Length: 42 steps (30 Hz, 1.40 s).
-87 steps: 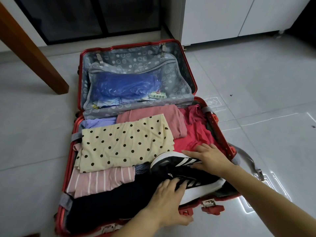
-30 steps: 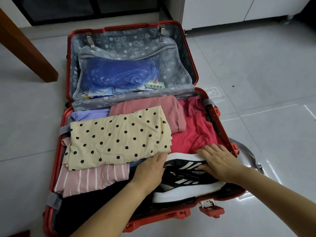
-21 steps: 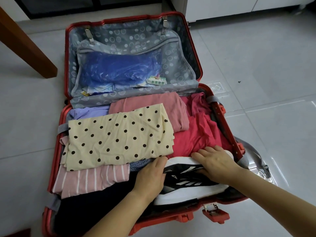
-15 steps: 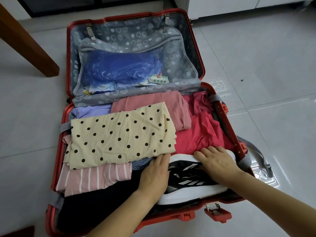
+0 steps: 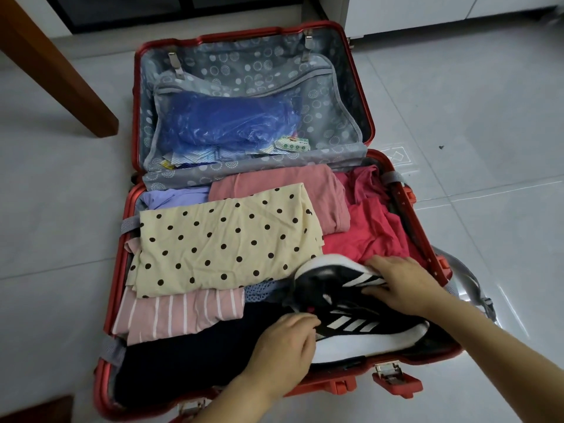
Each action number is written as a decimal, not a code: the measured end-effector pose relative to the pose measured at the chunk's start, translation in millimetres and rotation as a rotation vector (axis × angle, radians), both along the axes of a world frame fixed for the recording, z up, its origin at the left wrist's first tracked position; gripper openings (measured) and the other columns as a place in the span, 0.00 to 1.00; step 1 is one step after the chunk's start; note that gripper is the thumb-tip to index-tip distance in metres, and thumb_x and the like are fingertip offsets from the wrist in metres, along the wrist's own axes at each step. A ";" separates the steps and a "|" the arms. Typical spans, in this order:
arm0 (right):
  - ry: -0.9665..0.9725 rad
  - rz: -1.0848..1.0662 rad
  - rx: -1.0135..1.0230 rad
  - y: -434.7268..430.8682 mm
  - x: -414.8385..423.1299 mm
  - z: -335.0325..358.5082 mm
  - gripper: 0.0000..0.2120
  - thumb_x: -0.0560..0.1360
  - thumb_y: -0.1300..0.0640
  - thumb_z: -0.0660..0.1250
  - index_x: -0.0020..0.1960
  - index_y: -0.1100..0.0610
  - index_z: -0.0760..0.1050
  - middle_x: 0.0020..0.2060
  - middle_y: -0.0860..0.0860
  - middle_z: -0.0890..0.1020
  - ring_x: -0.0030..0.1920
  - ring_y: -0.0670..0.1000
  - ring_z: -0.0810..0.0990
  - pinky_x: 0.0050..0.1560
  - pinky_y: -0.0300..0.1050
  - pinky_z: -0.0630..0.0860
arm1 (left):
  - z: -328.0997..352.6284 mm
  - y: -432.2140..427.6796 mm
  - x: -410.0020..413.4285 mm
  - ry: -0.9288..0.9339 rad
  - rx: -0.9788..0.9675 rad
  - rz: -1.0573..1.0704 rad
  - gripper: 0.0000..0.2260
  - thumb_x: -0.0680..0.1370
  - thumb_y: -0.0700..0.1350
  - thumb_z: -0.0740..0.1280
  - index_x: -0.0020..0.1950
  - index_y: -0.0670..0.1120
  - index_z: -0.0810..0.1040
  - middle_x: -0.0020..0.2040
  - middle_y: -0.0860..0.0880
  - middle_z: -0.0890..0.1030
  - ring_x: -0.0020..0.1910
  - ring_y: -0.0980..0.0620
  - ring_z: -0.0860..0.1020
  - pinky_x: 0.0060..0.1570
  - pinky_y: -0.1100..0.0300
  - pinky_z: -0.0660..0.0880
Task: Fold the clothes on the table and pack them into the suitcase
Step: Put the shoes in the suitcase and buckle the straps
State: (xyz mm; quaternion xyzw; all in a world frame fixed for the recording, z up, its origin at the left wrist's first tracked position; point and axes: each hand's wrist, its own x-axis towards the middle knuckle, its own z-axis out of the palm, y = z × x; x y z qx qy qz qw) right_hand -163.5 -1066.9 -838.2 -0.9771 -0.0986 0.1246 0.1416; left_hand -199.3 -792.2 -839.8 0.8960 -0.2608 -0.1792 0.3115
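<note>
2 sneakers (image 5: 360, 328) w/ folded clothes (image 5: 225, 239) in suitcase (image 5: 117, 270)

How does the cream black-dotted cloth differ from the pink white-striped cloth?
The cream dotted cloth bears black dots; the pink striped cloth bears white stripes. The cream dotted cloth lies on top and shows more; the pink striped cloth is partly covered, nearer the person. Both lie folded in the red suitcase.

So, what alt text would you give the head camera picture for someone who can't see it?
A person's left hand grips and right hand presses black-and-white sneakers in the near right corner of an open red suitcase on a tiled floor. Folded clothes fill the rest, a cream polka-dot garment on top.
</note>
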 end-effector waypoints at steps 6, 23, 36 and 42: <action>0.086 -0.142 0.342 -13.4 7.7 6.8 0.16 0.71 0.49 0.72 0.57 0.50 0.73 0.47 0.42 0.81 0.49 0.46 0.80 0.51 0.49 0.76 | -10.7 -28.6 42.3 0.252 0.323 -0.189 0.18 0.82 0.48 0.51 0.71 0.54 0.69 0.69 0.53 0.73 0.68 0.53 0.68 0.66 0.54 0.57; -0.060 0.138 -0.115 4.1 3.9 11.3 0.24 0.73 0.40 0.64 0.63 0.52 0.69 0.50 0.48 0.81 0.51 0.53 0.79 0.48 0.44 0.68 | -31.0 -8.7 53.8 0.343 0.118 0.083 0.16 0.79 0.49 0.56 0.63 0.46 0.75 0.63 0.46 0.77 0.64 0.48 0.72 0.65 0.58 0.67; -0.256 0.205 -0.219 5.3 -5.0 -8.2 0.23 0.63 0.40 0.72 0.51 0.51 0.71 0.36 0.47 0.80 0.34 0.52 0.81 0.35 0.45 0.74 | -20.6 3.9 26.1 0.350 0.141 0.183 0.19 0.73 0.62 0.66 0.54 0.50 0.80 0.60 0.50 0.73 0.60 0.51 0.74 0.60 0.62 0.69; 0.062 0.276 -0.290 15.8 7.5 2.8 0.24 0.71 0.43 0.68 0.62 0.52 0.67 0.48 0.49 0.80 0.49 0.53 0.80 0.47 0.45 0.71 | -14.8 8.8 33.6 0.379 -0.027 0.230 0.23 0.70 0.53 0.74 0.61 0.51 0.73 0.57 0.57 0.77 0.60 0.56 0.75 0.57 0.65 0.69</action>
